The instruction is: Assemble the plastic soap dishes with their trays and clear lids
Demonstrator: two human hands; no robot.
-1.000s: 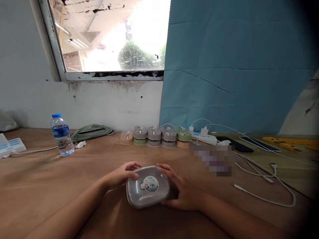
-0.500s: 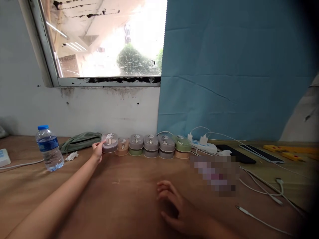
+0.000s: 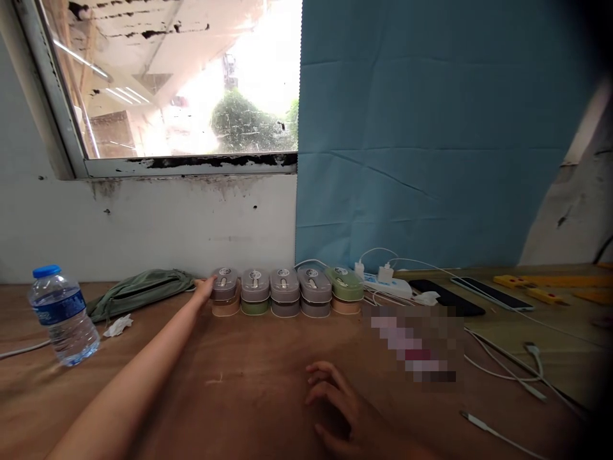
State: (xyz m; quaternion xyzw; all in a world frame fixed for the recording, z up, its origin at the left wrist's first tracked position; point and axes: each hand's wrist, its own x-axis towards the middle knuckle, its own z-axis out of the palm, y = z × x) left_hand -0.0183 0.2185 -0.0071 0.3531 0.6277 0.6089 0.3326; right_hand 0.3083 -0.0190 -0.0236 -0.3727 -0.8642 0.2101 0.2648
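Note:
My left hand point(image 3: 205, 289) reaches to the far left end of a row of stacked lunch boxes, its fingers closed on the side of a mauve-grey lunch box point(image 3: 225, 285). That one sits on top of an orange lunch box point(image 3: 226, 308). To its right stand several two-high stacks: a grey box point(image 3: 255, 285) over a green box point(image 3: 255, 307), grey pairs, and a green box point(image 3: 345, 285) over an orange one. The lids are clear, each with a round sticker. Low in the view, my right hand point(image 3: 342, 409) hovers with curled, parted fingers and holds nothing.
A water bottle point(image 3: 64, 316), a crumpled tissue point(image 3: 117, 326) and a green pouch point(image 3: 138, 294) lie left. Right of the boxes are a power strip point(image 3: 387, 285), phones point(image 3: 491, 294), white cables point(image 3: 502, 437), yellow tools point(image 3: 527, 287) and a blurred-out patch. A wall stands behind.
My left hand has moved right with the mauve-grey lunch box, which has gone from beside the orange box to on top of it. My right hand stays nearly still; the view has shifted slightly.

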